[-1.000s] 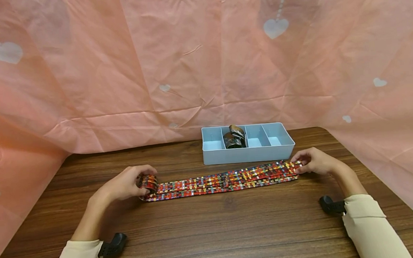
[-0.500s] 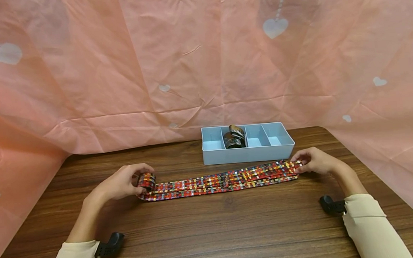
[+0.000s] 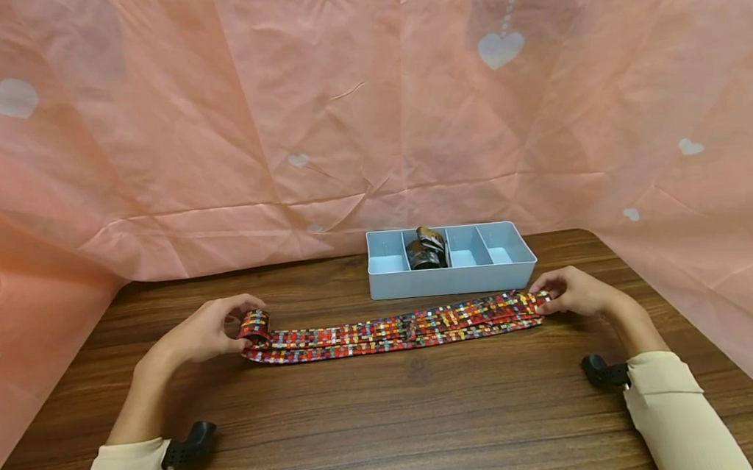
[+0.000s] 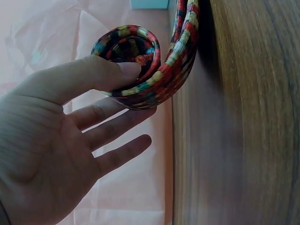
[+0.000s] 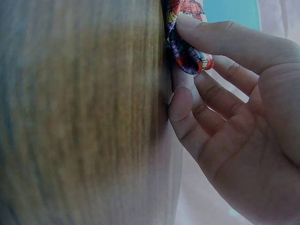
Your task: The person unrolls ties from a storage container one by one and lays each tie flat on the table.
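Observation:
A necktie (image 3: pixel 358 340) with a multicoloured check pattern lies doubled lengthwise across the table in the head view. Its left end is coiled into a small roll (image 4: pixel 136 91), which my left hand (image 3: pixel 201 333) holds between thumb and fingers. In the left wrist view the thumb lies across the opening of the coil, with fingertips behind it. At the other end, my right hand (image 3: pixel 577 295) pinches the folded end (image 5: pixel 190 58) of the necktie. The right wrist view has the thumb on top of that fold and the other fingers close to the tabletop.
Behind the necktie stands a light blue divided box (image 3: pixel 446 281). One compartment contains a coiled, dark brown, shiny strip (image 3: pixel 427 249). A pink curtain (image 3: pixel 341 120) with white hearts hangs behind the wooden table (image 3: pixel 418 423) and along its sides.
My left hand has shifted left with the coiled end, and the flat stretch of necktie has grown longer on that side. My right hand stays in place.

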Tool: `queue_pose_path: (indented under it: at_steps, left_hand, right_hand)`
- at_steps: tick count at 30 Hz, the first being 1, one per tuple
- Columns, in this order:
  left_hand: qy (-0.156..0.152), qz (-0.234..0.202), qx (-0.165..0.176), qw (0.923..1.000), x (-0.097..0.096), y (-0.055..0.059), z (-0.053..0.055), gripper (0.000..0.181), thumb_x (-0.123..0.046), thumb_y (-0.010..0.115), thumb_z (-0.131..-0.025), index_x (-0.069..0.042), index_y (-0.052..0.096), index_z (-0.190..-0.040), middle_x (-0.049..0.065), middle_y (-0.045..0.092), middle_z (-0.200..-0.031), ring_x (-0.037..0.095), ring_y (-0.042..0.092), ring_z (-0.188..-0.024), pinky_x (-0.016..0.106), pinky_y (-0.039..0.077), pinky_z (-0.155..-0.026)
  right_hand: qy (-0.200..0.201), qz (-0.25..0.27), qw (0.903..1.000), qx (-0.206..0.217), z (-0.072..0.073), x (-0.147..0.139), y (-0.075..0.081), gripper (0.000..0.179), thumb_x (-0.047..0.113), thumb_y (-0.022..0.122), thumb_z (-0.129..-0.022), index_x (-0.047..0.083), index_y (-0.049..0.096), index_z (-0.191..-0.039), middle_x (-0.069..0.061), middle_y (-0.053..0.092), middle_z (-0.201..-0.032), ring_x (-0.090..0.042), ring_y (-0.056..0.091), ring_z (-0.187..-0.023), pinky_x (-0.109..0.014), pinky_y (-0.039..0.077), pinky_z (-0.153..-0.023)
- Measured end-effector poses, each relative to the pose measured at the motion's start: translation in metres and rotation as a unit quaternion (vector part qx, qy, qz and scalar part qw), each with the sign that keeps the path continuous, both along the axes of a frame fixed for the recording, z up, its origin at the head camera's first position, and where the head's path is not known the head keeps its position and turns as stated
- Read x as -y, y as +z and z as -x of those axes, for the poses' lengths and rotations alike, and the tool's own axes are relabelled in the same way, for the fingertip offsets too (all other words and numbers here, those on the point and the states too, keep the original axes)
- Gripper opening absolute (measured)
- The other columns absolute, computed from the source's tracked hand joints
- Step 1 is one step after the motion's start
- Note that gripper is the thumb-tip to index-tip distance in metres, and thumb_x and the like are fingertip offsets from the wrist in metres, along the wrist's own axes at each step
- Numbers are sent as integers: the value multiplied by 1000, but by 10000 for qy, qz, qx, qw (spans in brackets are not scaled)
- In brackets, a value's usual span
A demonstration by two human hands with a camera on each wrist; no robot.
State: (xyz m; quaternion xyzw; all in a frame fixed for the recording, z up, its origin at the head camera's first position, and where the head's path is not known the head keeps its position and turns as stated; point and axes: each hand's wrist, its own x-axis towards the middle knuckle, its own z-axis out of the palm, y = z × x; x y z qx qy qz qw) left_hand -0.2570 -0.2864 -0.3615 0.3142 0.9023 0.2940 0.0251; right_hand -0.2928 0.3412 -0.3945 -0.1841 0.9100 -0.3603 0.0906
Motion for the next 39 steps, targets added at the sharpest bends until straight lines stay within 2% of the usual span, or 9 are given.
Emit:
queue_pose_path:
  at_steps: [5, 14, 20, 25, 30, 39]
  left_hand:
    - [45, 36, 65, 10000, 3, 1, 0, 57, 7, 80, -74, 3, 63, -128, 7, 70, -108, 22, 65, -100, 51, 55, -89]
    - [50, 169, -201, 9996, 8, 3, -2, 57, 6, 82, -72, 4, 64, -126, 7, 69, -107, 16, 60, -94, 42, 55, -83]
    - [84, 284, -102, 9995, 13, 1, -4, 59, 5, 81, -71, 4, 63, -128, 14, 69, -117, 23, 62, -102, 47, 55, -88]
    - [146, 301, 45, 9994, 17, -2, -5, 61, 7, 81, -70, 5, 62, -128, 15, 69, -118, 25, 62, -105, 45, 55, -90]
    - [165, 321, 137, 9993, 19, -3, -4, 60, 5, 83, -71, 5, 62, -128, 11, 68, -112, 17, 58, -93, 34, 52, -79]
    - [361, 552, 378, 9971, 21, -4, -5, 60, 5, 84, -73, 4, 62, -129, 7, 62, -102, 16, 50, -80, 29, 43, -66]
  right_hand:
    - [0, 101, 9999, 48, -1, 1, 1, 31, -2, 80, -85, -15, 67, -110, -1, 58, -79, -6, 48, -70, -23, 44, -62]
    - [64, 188, 9998, -27, 0, -1, -1, 30, -2, 80, -84, -14, 68, -108, 3, 59, -77, -5, 50, -70, -22, 45, -62]
    - [234, 269, 9990, -258, 0, -2, -2, 28, -2, 80, -83, -13, 68, -104, 2, 57, -75, -6, 51, -69, -23, 44, -60]
    - [105, 144, 9998, -122, 0, -1, -1, 29, -1, 81, -84, -14, 68, -107, 2, 57, -77, -5, 49, -69, -22, 44, -61]
    - [56, 188, 9998, 15, -1, 0, 0, 30, -3, 80, -84, -15, 67, -108, 0, 59, -78, -5, 48, -68, -22, 44, -59]
    - [49, 106, 9999, -57, 0, 0, 0, 30, -1, 81, -84, -14, 68, -109, 0, 60, -80, -5, 50, -71, -23, 45, -63]
